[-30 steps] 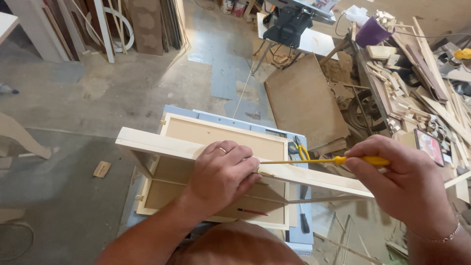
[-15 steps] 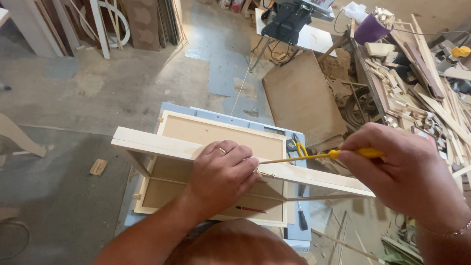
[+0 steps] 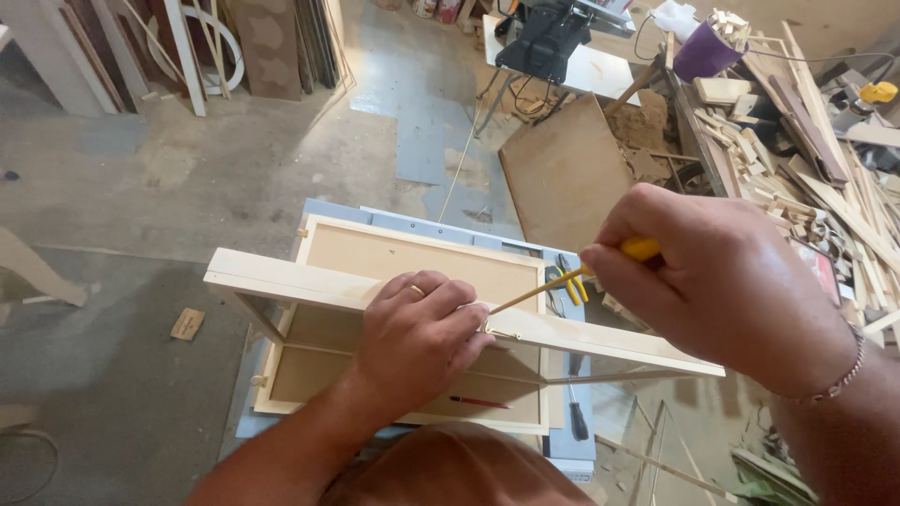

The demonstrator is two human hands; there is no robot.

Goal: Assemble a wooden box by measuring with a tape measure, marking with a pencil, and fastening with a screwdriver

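Observation:
My left hand (image 3: 417,333) presses down on the top rail of a pale wooden frame (image 3: 281,279) that stands on edge over a light wooden panel door (image 3: 394,258). Its fingertips sit beside a small brass fitting (image 3: 499,331) on the rail. My right hand (image 3: 722,281) grips a yellow-handled screwdriver (image 3: 548,286), whose thin shaft slants down-left with its tip at the brass fitting. A ring shows on my left hand, a bracelet on my right wrist.
The panel lies on a small blue-grey work table (image 3: 572,440). Yellow-handled pliers (image 3: 567,279), a black-handled screwdriver (image 3: 577,412) and a red pencil (image 3: 478,402) lie there. A brown board (image 3: 567,173) leans behind it. Scrap wood strips (image 3: 797,150) pile at the right. Concrete floor surrounds the table.
My right hand has risen and come closer to the camera, so the screwdriver slants more steeply onto the fitting. My left hand stays on the rail.

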